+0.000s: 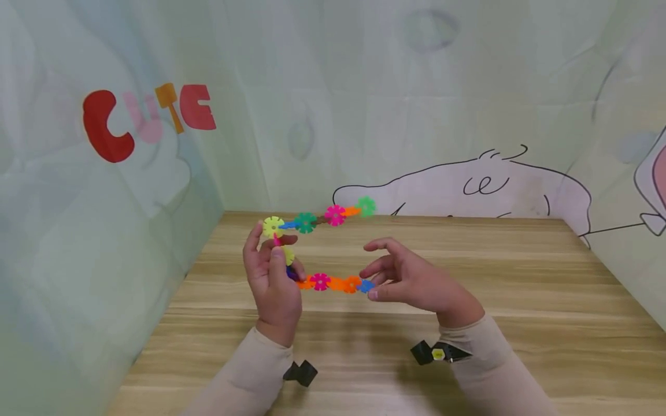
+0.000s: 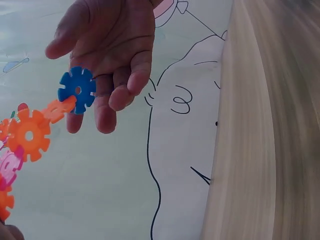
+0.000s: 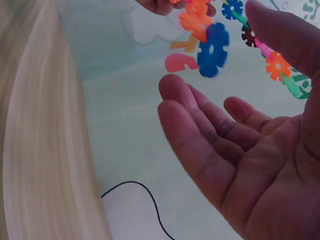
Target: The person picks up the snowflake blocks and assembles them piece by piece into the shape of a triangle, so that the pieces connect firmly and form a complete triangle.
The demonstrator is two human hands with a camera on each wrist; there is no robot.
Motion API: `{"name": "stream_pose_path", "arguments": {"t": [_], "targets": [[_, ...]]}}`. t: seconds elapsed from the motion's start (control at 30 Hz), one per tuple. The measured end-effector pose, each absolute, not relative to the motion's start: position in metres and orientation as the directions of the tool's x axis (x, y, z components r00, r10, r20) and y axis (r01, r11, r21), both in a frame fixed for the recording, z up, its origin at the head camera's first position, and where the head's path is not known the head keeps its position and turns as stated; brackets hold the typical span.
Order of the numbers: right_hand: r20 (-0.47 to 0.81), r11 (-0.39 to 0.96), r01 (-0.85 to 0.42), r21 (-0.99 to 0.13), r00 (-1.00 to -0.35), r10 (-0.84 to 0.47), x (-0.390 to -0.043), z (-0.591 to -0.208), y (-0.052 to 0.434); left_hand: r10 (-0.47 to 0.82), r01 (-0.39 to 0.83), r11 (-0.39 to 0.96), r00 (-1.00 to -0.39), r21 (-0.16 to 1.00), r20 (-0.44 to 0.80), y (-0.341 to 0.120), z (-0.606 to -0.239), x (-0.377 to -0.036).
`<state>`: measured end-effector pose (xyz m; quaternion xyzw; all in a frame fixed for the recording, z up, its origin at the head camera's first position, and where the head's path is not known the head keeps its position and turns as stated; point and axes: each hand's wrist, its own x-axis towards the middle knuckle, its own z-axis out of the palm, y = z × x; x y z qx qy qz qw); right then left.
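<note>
My left hand (image 1: pixel 273 289) grips a U-shaped chain of notched plastic snowflake discs (image 1: pixel 321 282) at its bent left side, thumb across the pieces. The upper arm of the chain runs right through yellow, blue, teal, brown, pink and orange to a light green disc (image 1: pixel 366 206). On the lower arm, orange and pink pieces lead to a blue disc (image 2: pixel 67 89) at the end. Beside that blue end my right hand (image 1: pixel 416 283) has its fingers spread and loosely bent. In the right wrist view a gap shows between its fingertips (image 3: pixel 172 87) and the blue disc (image 3: pixel 206 57).
A wood-grain table (image 1: pixel 364 346) lies below the hands. Pale cloth walls (image 1: pixel 291 86) with printed letters and cartoon figures stand at the back and sides. Small black wrist devices (image 1: pixel 307 374) sit on both sleeves.
</note>
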<state>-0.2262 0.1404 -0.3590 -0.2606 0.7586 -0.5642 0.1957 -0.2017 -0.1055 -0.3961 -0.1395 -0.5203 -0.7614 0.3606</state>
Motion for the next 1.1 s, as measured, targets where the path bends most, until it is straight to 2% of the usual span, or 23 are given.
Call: {"name": "stream_pose_path", "arguments": {"t": [0.23, 0.47, 0.67, 0.83, 1.1], "targets": [[0.091, 0.166, -0.231, -0.959, -0.801, -0.591, -0.220, -0.358, 0.135, -0.405, 0.714, -0.237, -0.689, 0.659, 0.601, -0.101, -0.393, -0.199], [0.097, 0.163, -0.243, -0.956, -0.790, -0.606, -0.216, -0.356, 0.131, -0.405, 0.709, -0.232, -0.692, 0.666, 0.597, -0.101, -0.392, -0.198], [0.196, 0.080, -0.265, -0.961, -0.856, -0.479, -0.217, -0.358, 0.128, -0.333, 0.715, -0.226, -0.695, 0.661, 0.637, -0.100, -0.393, -0.196], [0.286, -0.036, -0.293, -0.956, -0.889, -0.357, -0.217, -0.360, 0.126, -0.225, 0.682, -0.196, -0.731, 0.705, 0.645, -0.099, -0.396, -0.194], [0.392, -0.103, -0.378, -0.920, -0.884, -0.254, -0.217, -0.363, 0.127, -0.162, 0.671, -0.203, -0.741, 0.713, 0.651, -0.096, -0.398, -0.192]]}}
